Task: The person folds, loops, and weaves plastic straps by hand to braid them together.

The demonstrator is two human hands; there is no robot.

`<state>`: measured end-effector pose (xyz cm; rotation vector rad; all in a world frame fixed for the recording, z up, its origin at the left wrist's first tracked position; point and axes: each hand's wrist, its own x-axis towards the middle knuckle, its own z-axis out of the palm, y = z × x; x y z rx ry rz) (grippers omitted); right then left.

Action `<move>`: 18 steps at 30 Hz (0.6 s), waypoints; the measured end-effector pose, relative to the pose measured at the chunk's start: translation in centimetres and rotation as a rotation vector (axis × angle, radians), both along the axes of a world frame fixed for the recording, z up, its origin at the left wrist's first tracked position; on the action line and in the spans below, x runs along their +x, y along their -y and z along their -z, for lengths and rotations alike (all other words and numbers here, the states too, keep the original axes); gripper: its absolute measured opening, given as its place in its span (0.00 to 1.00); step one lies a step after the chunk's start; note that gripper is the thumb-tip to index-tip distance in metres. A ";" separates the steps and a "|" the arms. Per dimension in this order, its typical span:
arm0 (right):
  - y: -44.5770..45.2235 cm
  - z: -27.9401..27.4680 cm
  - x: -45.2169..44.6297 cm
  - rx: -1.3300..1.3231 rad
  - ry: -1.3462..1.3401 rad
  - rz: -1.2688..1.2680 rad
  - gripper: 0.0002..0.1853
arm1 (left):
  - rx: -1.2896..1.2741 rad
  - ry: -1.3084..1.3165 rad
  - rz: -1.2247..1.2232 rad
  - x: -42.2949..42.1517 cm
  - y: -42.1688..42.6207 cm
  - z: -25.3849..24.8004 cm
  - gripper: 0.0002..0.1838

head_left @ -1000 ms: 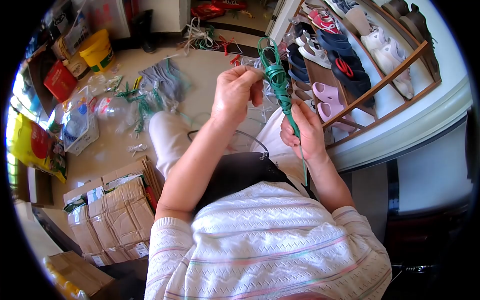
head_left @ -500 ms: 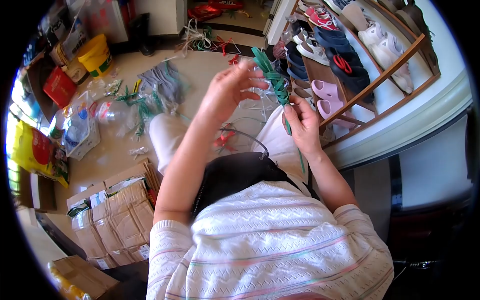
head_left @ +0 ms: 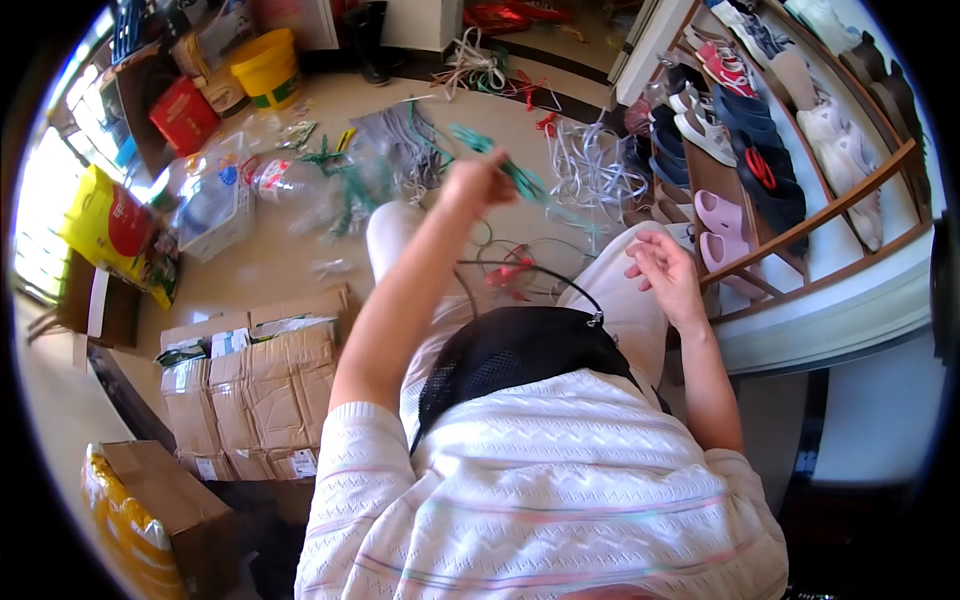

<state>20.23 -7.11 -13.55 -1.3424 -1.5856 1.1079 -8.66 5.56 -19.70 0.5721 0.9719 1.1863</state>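
My left hand [head_left: 480, 180] is raised in front of my knees, smeared by motion, its fingers closed around a green woven strip piece [head_left: 522, 182]. Blurred loose ends of the piece stick out to the upper left and trail to the lower right. Over my right thigh hangs my right hand [head_left: 664, 274], with nothing in it and its fingers loosely bent and apart. A black mesh bag [head_left: 510, 350] rests on my lap, its dark strap arching up between my legs. Beyond the right hand lies a tangle of pale strips [head_left: 596, 165] on the floor.
A shoe rack [head_left: 800, 240] stands close on the right. At the left are cardboard boxes [head_left: 250, 390], a white basket [head_left: 218, 222], a yellow bucket [head_left: 266, 72] and a plastic bottle [head_left: 288, 181]. Grey cloth [head_left: 395, 138] and red strips [head_left: 510, 272] lie on the floor.
My right hand has let go of the green woven piece and moved down and right. My left hand, fingers spread earlier, now grips the piece and has carried it left. The view has shifted slightly.
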 end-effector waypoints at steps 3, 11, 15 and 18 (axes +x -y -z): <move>-0.3 0.4 0.8 0.004 0.026 -0.064 0.18 | 0.085 0.027 -0.325 -8.4 -4.1 -0.1 0.37; -1.3 -0.6 -1.5 -0.072 -0.056 -0.200 0.12 | 0.047 -0.498 -0.059 -7.1 -1.7 5.6 0.15; -1.0 -5.8 -3.9 -0.014 -0.262 -0.365 0.08 | 0.040 -0.560 -0.044 -5.1 -1.7 5.9 0.14; 0.7 -11.3 -6.4 0.261 -0.285 -0.655 0.06 | 0.049 -0.556 -0.039 -4.7 -1.9 7.2 0.14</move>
